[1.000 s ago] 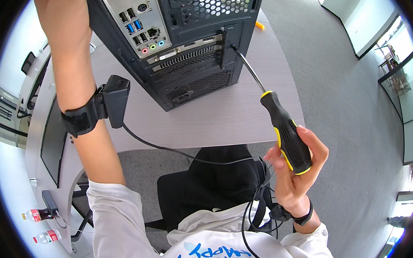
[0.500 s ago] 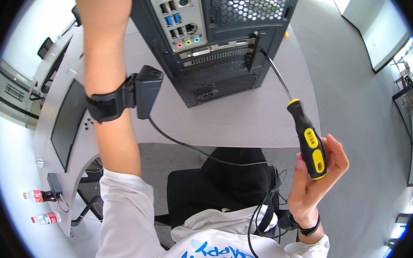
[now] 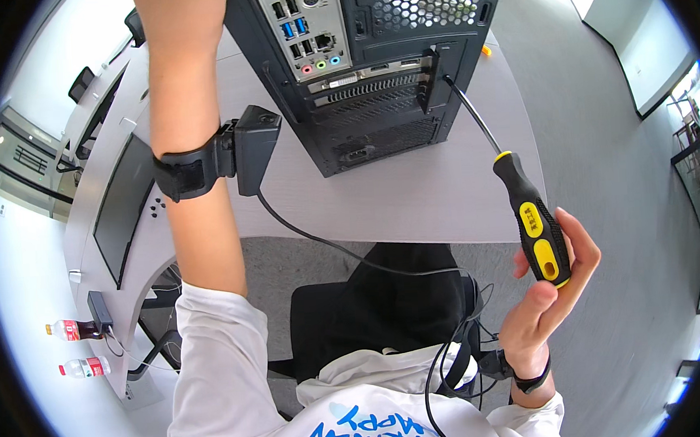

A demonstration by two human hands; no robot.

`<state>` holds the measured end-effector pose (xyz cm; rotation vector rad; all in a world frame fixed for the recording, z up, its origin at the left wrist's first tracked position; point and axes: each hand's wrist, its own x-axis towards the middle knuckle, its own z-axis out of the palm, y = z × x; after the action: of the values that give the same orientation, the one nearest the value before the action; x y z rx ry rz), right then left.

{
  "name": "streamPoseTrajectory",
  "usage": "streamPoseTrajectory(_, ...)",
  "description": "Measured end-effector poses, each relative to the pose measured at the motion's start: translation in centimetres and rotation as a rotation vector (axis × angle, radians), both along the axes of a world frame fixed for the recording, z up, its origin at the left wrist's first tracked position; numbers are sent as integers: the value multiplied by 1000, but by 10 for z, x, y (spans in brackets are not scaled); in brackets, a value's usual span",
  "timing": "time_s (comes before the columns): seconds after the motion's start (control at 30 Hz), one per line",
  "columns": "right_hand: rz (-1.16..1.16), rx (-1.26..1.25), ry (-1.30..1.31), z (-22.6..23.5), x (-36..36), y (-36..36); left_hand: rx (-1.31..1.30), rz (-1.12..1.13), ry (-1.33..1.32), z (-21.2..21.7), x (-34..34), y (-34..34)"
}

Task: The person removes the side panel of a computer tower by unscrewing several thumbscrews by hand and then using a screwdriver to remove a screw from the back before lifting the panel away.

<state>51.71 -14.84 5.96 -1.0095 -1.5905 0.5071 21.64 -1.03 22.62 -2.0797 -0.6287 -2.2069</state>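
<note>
My right hand (image 3: pixel 550 287) grips the black and yellow handle of a long screwdriver (image 3: pixel 531 221). Its metal shaft runs up and left, and the tip meets the rear panel of a black computer tower (image 3: pixel 374 67) beside the expansion slot covers. The tower stands on a grey desk (image 3: pixel 412 195) with its port panel facing me. My left forearm (image 3: pixel 186 108) reaches up past the tower's left side; the hand itself is out of the picture at the top. A black device (image 3: pixel 253 148) is strapped to that forearm, with a cable running down from it.
A dark monitor (image 3: pixel 124 206) lies at the desk's left end. Two drink bottles (image 3: pixel 80 347) stand on a ledge at lower left. A black chair (image 3: pixel 379 312) is under me. A small orange item (image 3: pixel 485 51) lies on the desk's far right. Grey floor spreads to the right.
The tower, my left arm and my right hand have all drifted to the right in the picture over the second. The screwdriver tip stays at the tower's rear panel.
</note>
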Motion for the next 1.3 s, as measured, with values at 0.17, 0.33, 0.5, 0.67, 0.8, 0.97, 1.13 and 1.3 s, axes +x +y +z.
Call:
streamPoseTrajectory(0.17,-15,142,-246,11,2,4,1,11,28,2,1,-6)
streamPoseTrajectory(0.33,-195,348,-359,8,-5,6,36,34,20,-6,4,5)
streamPoseTrajectory(0.5,-93,256,-204,-1,-5,6,42,40,33,-3,5,0)
streamPoseTrajectory(0.67,-56,209,-257,-1,2,5,51,74,46,-4,6,0)
streamPoseTrajectory(0.8,-34,281,-322,4,4,10,-1,259,0,-1,10,-4)
streamPoseTrajectory(0.97,-73,260,-145,7,-8,7,25,221,13,-3,10,-3)
streamPoseTrajectory(1.13,-89,257,-260,13,-5,13,74,177,80,-4,6,-1)
streamPoseTrajectory(1.3,-6,284,-143,11,-8,16,73,306,86,-4,7,0)
